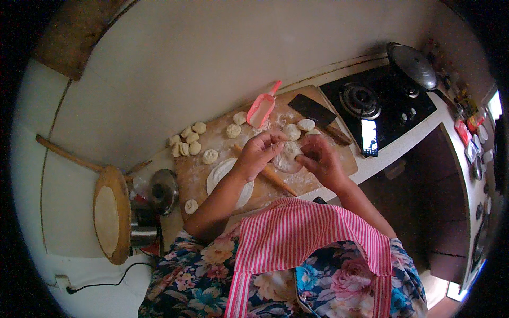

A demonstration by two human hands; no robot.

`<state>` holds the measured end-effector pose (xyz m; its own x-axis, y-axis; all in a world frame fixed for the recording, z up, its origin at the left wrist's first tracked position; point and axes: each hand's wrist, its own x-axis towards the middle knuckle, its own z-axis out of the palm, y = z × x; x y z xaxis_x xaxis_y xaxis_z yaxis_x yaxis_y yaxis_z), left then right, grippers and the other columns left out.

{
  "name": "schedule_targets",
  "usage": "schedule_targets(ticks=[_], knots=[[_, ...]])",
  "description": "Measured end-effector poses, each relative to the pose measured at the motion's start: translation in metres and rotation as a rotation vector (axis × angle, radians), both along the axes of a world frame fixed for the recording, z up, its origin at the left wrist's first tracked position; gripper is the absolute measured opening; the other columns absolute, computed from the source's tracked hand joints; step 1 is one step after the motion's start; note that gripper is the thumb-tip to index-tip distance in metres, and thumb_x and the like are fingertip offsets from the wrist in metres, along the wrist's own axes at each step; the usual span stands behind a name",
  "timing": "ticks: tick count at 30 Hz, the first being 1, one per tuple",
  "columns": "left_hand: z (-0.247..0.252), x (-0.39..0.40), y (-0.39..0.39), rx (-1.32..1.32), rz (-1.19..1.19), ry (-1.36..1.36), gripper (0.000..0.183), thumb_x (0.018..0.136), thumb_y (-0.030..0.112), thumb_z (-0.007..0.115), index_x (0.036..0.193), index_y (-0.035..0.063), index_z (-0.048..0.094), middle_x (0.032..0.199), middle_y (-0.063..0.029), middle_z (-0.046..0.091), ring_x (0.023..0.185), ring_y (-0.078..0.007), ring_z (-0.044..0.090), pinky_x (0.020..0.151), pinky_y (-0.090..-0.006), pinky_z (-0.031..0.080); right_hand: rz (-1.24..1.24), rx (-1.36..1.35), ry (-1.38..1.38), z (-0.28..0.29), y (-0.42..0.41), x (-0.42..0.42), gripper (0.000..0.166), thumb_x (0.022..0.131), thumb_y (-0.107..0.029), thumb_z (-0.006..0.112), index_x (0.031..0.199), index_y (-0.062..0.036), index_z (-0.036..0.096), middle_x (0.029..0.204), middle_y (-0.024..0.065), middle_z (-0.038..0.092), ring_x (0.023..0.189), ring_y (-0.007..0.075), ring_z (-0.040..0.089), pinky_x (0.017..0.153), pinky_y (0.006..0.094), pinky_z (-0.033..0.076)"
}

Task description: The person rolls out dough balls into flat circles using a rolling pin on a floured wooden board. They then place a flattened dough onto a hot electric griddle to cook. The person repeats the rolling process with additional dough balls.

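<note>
A floury dough round [287, 159] is between my two hands over the wooden board [306, 181]. My left hand [262, 153] pinches its left edge between thumb and fingers. On the other side, my right hand [323, 161] grips the right edge with bent fingers. A wooden rolling pin [278, 181] lies slantwise beneath, partly covered by my left hand. Under my left forearm is a wide, flat sheet of rolled dough [218, 173]. Small dough pieces [292, 132] sit just beyond the round, and another dough ball [210, 156] rests left of my left hand.
A pink scoop [261, 111] holding flour and a cleaver [312, 109] lie at the board's back. Several dough lumps [192, 137] cluster at its left corner. A lit phone [369, 137] rests on the gas hob [381, 95]. A pot lid [163, 191] stands at left.
</note>
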<state>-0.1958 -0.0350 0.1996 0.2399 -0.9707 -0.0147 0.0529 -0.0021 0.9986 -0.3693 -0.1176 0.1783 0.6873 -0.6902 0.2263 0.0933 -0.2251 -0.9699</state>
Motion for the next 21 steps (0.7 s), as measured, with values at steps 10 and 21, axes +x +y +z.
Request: schedule_targets(ticks=[10,21], knots=[[0.02,0.002,0.019,-0.004,-0.112,-0.422,0.023,0.084,0.016,0.056,0.101,0.0007,0.059,0.085,-0.0004,0.056,0.076,-0.007,0.05,0.067,-0.0222,0.042,0.111,-0.016,0.03,0.015,0.004,-0.007,0.02,0.076,-0.009,0.065,0.094,-0.0006,0.061,0.08,0.0067,0.06,0.072,0.0109,0.055,0.064,0.0257,0.046],[0.02,-0.019,0.03,-0.167,0.042,-0.609,0.025,0.077,0.02,0.066,0.084,-0.0023,0.059,0.077,-0.0063,0.056,0.07,-0.0125,0.053,0.065,-0.0251,0.043,0.157,-0.02,0.12,0.029,0.006,-0.004,0.016,0.077,-0.011,0.064,0.088,-0.0002,0.06,0.075,0.0038,0.059,0.067,0.0097,0.053,0.059,0.025,0.045]])
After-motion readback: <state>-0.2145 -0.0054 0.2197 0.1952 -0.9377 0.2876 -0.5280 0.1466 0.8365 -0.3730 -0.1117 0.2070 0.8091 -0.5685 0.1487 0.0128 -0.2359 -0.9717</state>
